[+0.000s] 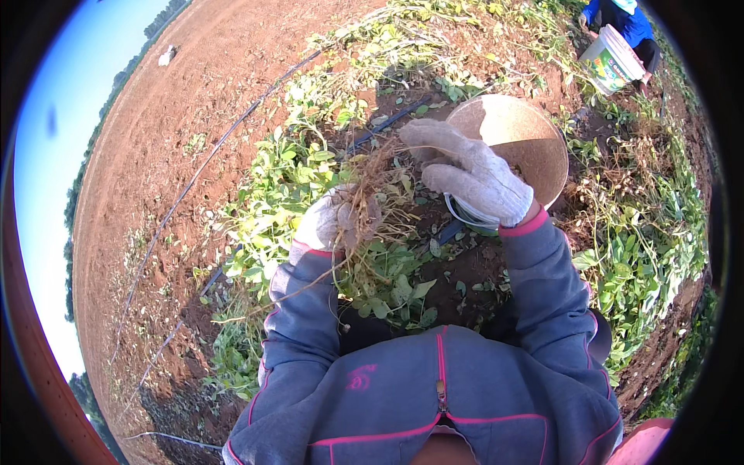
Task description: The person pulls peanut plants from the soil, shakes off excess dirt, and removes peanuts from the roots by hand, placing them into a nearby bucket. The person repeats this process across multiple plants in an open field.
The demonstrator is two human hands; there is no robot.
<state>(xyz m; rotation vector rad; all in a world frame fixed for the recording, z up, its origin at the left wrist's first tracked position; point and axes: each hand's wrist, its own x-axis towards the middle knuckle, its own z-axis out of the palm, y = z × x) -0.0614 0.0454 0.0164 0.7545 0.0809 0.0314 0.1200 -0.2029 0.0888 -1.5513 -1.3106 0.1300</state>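
My left hand (326, 224), in a whitish knitted glove soiled at the fingers, is closed around the base of an uprooted leafy plant. The plant's tangled brown roots (372, 186) stick up out of the fist, and one long thin stem trails over my left sleeve. To the right of the roots is my right hand (482, 180), gloved the same way, with its fingers apart. A thin root strand reaches towards its fingertips; I cannot tell whether they touch. Partly behind that hand stands a round bucket (549, 151), soiled inside, its far inner wall sunlit.
Green and yellowing leafy plants (290, 186) lie in rows on both sides. Thin dark irrigation hoses (192, 180) cross the reddish soil (145, 145). At the upper right a person in blue (636, 26) crouches behind a printed white bucket (613, 61). A white object (167, 56) lies far off.
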